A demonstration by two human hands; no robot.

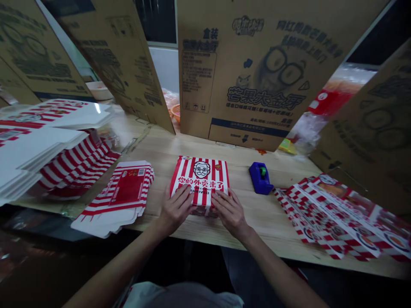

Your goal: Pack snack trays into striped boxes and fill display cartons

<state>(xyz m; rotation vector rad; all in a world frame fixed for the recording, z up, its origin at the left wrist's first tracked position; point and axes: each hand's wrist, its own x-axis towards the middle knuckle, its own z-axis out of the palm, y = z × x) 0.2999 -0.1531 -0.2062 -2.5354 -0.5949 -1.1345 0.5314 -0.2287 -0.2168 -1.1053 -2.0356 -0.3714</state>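
Wooden bench top [272, 218], lower centre of frame: I log the left hand [176, 208] and right hand [230, 214], fingers spread flat on a red-and-white striped takeaway box [201, 177], seemingly folded shut.

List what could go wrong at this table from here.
The flat stack of striped box blanks appears to overhang the front edge of the wooden table, so a bump might knock it off. The left hand and right hand lie on the red-and-white striped food box; pressing hard might crease it. The fanned box blanks lie loose and overlapping near the edge, so they could slide.
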